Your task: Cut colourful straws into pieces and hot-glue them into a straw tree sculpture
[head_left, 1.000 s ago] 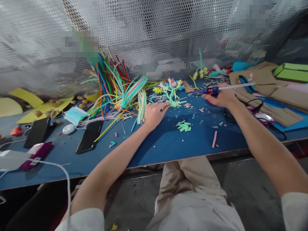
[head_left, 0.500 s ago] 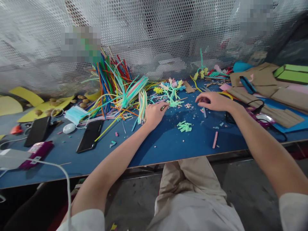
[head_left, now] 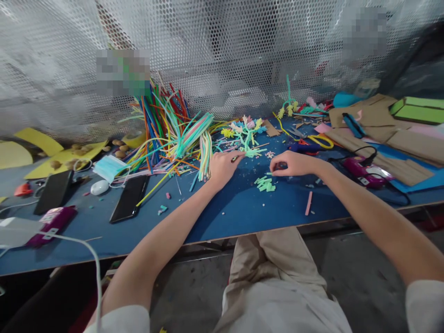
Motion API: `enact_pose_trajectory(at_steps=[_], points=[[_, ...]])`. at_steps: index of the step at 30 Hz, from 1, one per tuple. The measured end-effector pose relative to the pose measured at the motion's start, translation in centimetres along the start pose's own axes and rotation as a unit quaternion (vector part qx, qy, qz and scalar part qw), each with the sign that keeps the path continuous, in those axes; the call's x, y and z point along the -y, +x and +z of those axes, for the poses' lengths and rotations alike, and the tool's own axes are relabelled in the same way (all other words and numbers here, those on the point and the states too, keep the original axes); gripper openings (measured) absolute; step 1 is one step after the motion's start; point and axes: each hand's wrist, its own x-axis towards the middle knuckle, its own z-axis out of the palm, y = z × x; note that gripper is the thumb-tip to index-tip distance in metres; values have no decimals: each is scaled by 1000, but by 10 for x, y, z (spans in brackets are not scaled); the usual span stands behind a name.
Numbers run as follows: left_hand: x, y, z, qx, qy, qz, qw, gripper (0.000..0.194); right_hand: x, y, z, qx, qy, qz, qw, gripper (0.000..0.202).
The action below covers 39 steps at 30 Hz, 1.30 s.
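A small tree of twisted pipe cleaners [head_left: 248, 136] stands on the blue tabletop, with yellow, pink and blue tufts above a splayed light green base. My left hand [head_left: 224, 165] is closed at the left side of that base, thumb and forefinger pinching one of its green prongs. My right hand [head_left: 291, 164] hovers low over the table to the right, fingers curled and their tips close together. Those tips are at the upper right edge of a little pile of short green pipe cleaner pieces [head_left: 265, 184]. Whatever they pinch is too small to make out.
Left of the tree lies a big bundle of coloured pipe cleaners [head_left: 180, 134]. Two dark phones, one a black phone [head_left: 130, 198], and a face mask [head_left: 110, 167] are further left. Right are a glue gun [head_left: 305, 147], a purple device [head_left: 367, 172] and cardboard [head_left: 409, 143]. A mesh panel [head_left: 243, 60] stands behind.
My right hand has moved left and down, from beside the glue gun to the green pieces, its fingers drawing closer together. My left hand stays at the tree's base.
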Motion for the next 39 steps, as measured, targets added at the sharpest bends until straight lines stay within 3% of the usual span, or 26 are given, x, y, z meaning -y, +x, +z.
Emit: enact_pose_trajectory(at_steps=[6, 10, 18, 24, 29, 39], points=[[-5, -1, -2, -2, 25, 38, 999, 20, -5, -4, -7, -209, -16, 26, 978, 24], [-9, -2, -4, 8, 36, 62, 997, 20, 0, -1, -4, -287, -50, 8, 957, 19], [-12, -1, -6, 14, 37, 74, 996, 23, 11, 8, 11, -279, -175, -59, 942, 23], [-14, -1, -9, 18, 44, 103, 994, 21, 16, 13, 18, -303, -309, -49, 900, 18], [-15, -1, -9, 11, 32, 125, 992, 19, 14, 15, 21, -349, -360, -73, 862, 16], [-13, -2, -5, 5, 28, 131, 991, 18, 15, 19, 23, -340, -368, -75, 862, 17]])
